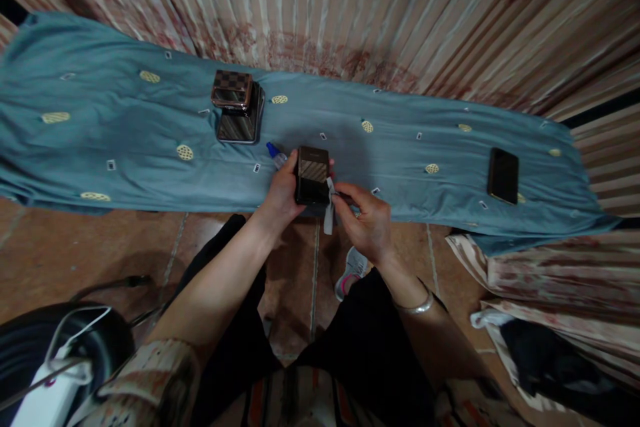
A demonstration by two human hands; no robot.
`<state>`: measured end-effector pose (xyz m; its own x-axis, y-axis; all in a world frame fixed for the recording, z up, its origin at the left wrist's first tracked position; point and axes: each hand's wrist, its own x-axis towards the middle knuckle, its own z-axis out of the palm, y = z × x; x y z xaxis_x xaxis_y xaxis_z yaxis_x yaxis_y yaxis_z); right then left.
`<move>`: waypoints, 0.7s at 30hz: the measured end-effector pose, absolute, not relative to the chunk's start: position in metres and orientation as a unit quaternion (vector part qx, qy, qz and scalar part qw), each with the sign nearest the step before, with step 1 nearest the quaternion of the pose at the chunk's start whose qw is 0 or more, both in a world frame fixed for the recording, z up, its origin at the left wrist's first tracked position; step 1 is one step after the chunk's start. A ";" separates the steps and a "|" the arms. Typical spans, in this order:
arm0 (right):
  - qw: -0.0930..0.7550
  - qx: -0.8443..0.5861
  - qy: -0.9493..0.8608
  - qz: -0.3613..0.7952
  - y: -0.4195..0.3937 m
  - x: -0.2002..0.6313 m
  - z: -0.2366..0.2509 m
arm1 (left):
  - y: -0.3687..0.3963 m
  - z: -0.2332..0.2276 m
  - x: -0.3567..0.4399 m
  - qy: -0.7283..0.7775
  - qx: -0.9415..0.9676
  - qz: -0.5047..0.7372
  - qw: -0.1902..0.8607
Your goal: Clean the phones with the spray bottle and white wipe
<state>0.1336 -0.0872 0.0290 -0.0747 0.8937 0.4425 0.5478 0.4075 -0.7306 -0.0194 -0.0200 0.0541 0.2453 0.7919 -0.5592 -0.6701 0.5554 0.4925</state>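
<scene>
Phone [312,173] sits upright at the near edge of the blue-covered table [100,140], left hand [283,192] wrapped around its side and right hand [367,219] pinching a pale cloth strip [329,208] against its lower corner. Steadying the phone firmly while drawing the strip flat across the glass with light, even pressure would probably serve best.

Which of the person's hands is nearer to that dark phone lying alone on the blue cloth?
The right hand. It is closer to the dark phone on the blue cloth; the left hand is farther off, holding a small dark box.
</scene>
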 end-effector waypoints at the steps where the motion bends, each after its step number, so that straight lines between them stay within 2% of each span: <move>1: 0.448 -0.507 -0.712 0.190 -0.088 0.134 0.031 | -0.019 0.053 -0.020 0.398 0.072 0.470 0.785; 6: 0.425 -0.490 -0.746 0.151 -0.091 0.135 0.037 | -0.013 0.045 -0.022 0.390 0.062 0.486 0.779; 12: 0.410 -0.442 -0.796 0.048 -0.092 0.130 0.037 | -0.015 0.050 -0.016 0.397 0.031 0.498 0.770; 21: 0.380 -0.421 -0.823 0.015 -0.094 0.122 0.035 | -0.018 0.048 -0.011 0.407 0.029 0.476 0.779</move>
